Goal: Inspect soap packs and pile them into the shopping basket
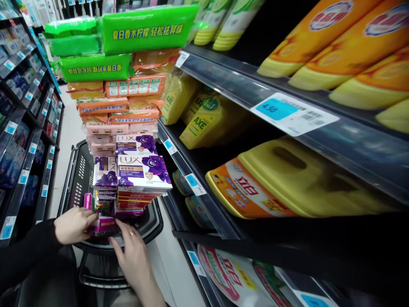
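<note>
Step prob.: arranging oblong magenta shiny-wrapped packet (105,224) in near end of black plastic basket (76,175). L hand (76,225) grasps packet's left end; R hand (134,252) fingers loose, spread by right end. Next needs gentle press, w/o bumping white-purple cardboard boxes (142,172).

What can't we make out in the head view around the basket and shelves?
- Head view: floor of the black basket, hidden by the LUX boxes, other packs and the hands.
- Head view: left hand grip on the magenta packet; fingertips partly hidden, so firmness unclear.
- Head view: left-side price tags, too small to read.
- Head view: upper orange bottles, cut off by picture edges.
</note>
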A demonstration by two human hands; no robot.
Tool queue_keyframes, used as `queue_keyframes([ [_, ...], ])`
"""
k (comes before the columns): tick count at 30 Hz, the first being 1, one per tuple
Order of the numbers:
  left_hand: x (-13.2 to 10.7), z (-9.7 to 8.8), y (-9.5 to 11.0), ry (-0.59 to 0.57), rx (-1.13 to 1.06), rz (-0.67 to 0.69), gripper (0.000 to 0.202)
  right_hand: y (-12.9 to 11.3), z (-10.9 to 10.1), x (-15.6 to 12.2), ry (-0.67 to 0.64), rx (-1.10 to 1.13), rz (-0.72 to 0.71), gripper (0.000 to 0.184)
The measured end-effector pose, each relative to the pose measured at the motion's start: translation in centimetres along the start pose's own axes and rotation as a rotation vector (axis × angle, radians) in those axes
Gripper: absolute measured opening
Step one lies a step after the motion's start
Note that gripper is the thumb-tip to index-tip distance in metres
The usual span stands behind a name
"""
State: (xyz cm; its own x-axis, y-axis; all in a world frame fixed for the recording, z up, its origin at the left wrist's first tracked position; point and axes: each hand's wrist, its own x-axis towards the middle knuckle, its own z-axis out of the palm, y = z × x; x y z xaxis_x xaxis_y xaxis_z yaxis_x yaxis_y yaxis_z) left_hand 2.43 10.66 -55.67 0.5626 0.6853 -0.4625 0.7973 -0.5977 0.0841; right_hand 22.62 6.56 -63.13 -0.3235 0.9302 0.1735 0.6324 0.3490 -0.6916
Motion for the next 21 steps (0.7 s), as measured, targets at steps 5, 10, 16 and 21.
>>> queue_keyframes([
  [5, 5.0, 4.8, -1.3, -0.13, 0.008, 0.022, 0.018, 4.6, -3.4, -3.8, 0.201, -0.081, 0.056, 0.021],
  [10, 9.3, 10.5, -0.9, -0.258, 0.064, 0.005, 0.021, 8.1, -4.9, -6.9, 0.299, -0.158, 0.135, 0.021],
  [16, 12.3, 14.4, -1.0, -0.288, 0.099, 0.104, 0.019, 8.4, -3.6, -9.1, 0.228, -0.126, 0.125, 0.02],
  [21, 12.4, 16.3, -1.4, -0.213, 0.067, 0.179, 0.02, 8.2, -2.8, -10.3, 0.163, -0.084, 0.115, 0.02],
])
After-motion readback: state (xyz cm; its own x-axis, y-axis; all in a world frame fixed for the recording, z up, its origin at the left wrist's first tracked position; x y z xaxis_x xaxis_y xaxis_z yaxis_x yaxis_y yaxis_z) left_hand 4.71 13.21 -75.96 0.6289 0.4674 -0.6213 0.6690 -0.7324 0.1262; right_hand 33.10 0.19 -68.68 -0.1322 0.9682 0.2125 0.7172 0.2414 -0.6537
